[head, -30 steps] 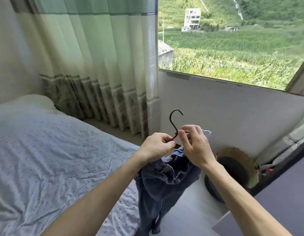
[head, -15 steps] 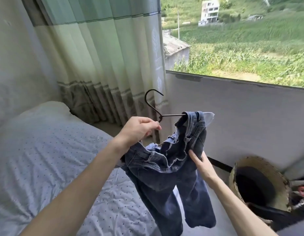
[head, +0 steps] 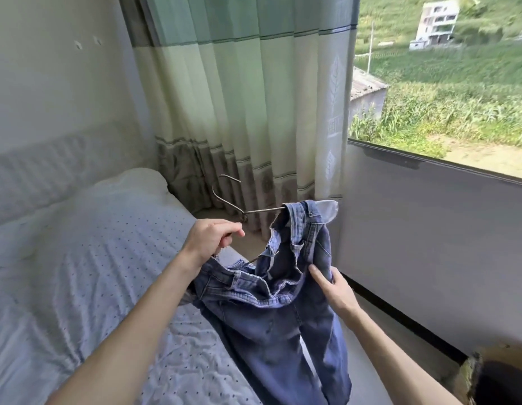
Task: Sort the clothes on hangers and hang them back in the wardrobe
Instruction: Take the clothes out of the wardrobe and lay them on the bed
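A pair of blue jeans hangs from a thin metal hanger, its waistband bunched over the hanger's right arm and its legs dangling toward the floor. My left hand grips the hanger just below its hook, which points up and left. My right hand holds the jeans' fabric at the right side of the waistband, thumb on the front. No wardrobe is in view.
A bed with a dotted light-blue sheet and a pillow fills the left. A green curtain hangs behind the hanger. A window with a low wall is on the right. A woven basket sits at the lower right.
My right hand left the hanger's hook and dropped to the jeans' waistband. The jeans spread out on the hanger. My view turned left, toward the bed and curtain.
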Demonstrator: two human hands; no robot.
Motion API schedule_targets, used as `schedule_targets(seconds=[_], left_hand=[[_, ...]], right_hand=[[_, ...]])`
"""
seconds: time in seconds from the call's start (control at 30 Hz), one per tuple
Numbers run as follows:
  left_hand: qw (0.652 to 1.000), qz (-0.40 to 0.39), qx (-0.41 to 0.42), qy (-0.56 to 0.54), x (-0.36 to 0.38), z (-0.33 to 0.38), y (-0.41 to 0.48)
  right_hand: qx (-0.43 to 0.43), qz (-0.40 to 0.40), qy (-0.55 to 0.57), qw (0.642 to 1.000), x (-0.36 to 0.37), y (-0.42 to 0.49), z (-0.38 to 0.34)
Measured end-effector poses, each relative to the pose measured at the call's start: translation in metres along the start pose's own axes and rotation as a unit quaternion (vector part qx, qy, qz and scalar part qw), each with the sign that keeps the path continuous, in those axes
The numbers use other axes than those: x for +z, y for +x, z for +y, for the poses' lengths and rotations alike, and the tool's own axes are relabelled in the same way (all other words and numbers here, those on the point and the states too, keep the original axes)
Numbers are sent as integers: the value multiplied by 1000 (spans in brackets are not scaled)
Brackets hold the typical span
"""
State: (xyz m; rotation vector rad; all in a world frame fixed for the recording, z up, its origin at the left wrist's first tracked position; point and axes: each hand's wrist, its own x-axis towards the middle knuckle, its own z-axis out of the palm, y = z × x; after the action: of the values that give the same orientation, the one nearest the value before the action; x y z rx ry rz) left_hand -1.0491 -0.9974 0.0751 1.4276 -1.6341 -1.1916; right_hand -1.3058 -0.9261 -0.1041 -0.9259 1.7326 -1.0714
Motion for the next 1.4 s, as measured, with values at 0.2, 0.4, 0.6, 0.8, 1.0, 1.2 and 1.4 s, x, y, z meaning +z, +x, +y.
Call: schedule_targets(seconds=[0.2,0.4,0.6,0.8,1.0,1.2,1.4], left_hand=[[998,44,-36,2,-64,-50,114],[991,46,-119,41,-101,-178,239],[962,5,-208,179,-99,-326,323],[940,41,-234,244,-83,-401,394],[929,20,-233,288,-58,-468,437],[884,-84,-219,405,-5,-519,393],[849,-291,-20,440,72,-524,243]], right_hand=[[18,-33,-62,997,60,67,-27],[88,-127,-207,966,133,143,0],[85,-253,-486,832,192,189,61],[116,-313,-550,766,232,195,121],[135,-332,-581,730,246,198,171],[137,-320,-594,725,255,198,197],[140,-340,-610,702,257,193,198]])
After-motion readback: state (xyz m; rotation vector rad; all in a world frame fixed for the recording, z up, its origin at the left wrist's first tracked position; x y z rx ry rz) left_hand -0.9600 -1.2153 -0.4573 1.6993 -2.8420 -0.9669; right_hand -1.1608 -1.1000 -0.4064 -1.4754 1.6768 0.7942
